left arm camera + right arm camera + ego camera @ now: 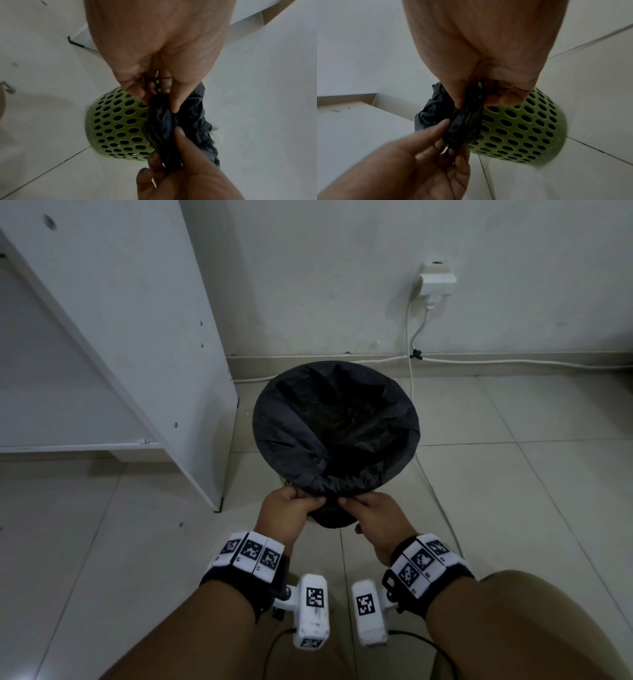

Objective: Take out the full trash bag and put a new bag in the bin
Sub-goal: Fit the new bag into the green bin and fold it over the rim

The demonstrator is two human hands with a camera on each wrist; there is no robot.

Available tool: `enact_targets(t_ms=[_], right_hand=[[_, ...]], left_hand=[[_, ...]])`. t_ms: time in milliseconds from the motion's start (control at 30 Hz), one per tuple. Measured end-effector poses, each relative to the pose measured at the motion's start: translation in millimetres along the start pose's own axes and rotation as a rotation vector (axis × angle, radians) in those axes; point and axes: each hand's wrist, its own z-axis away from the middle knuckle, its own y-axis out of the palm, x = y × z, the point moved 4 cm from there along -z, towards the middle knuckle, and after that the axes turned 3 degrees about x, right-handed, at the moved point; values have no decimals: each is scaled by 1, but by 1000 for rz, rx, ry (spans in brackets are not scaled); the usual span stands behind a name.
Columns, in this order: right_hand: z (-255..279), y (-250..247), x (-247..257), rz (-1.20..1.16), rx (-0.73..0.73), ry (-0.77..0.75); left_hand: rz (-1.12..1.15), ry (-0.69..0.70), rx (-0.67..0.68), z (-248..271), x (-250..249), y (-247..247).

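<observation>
A black trash bag lines a green perforated bin that stands on the tiled floor, its mouth stretched open over the rim. At the near rim the bag's edge is gathered into a bunch. My left hand pinches that bunch from the left, and my right hand pinches it from the right, the fingertips nearly meeting. In the right wrist view the bunch hangs against the bin's side. The bin's inside is dark and its contents cannot be made out.
A white shelf unit stands close on the bin's left. On the wall behind is a plug adapter, and its white cable runs down across the floor past the bin's right side. My knee is at bottom right.
</observation>
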Motion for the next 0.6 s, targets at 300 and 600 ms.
enact_targets(t_ms=[300,600], right_hand=[[2,3,-9,-502,-63,215],[4,8,-8,-441,-37,157]], left_hand=[[59,-82,-75,-8,-1,-12],[58,-37,-60,-4,4,-15]])
